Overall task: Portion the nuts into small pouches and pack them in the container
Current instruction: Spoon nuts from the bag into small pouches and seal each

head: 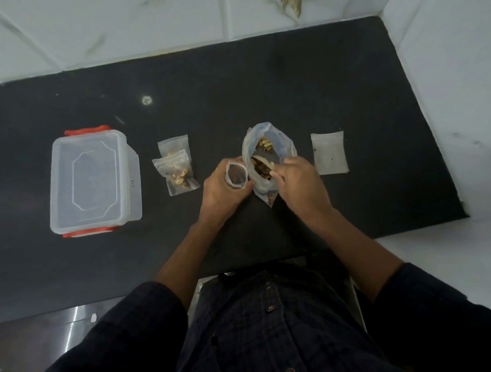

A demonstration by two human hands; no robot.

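A large clear bag of nuts (261,146) stands open at the middle of the dark counter. My left hand (222,190) grips a small clear pouch (236,178) upright, its mouth held open, just left of the bag. My right hand (297,181) reaches into the bag's mouth with curled fingers that pinch nuts. Two filled small pouches (178,171) lie overlapping to the left. A flat, unfilled pouch (330,152) lies to the right of the bag. At the left sits a clear plastic container (91,180) with red clips, its lid on.
The dark counter (263,87) ends at white tiled walls behind and on the right. Its front edge runs near my body, and a shiny metal surface (62,317) lies below at the left.
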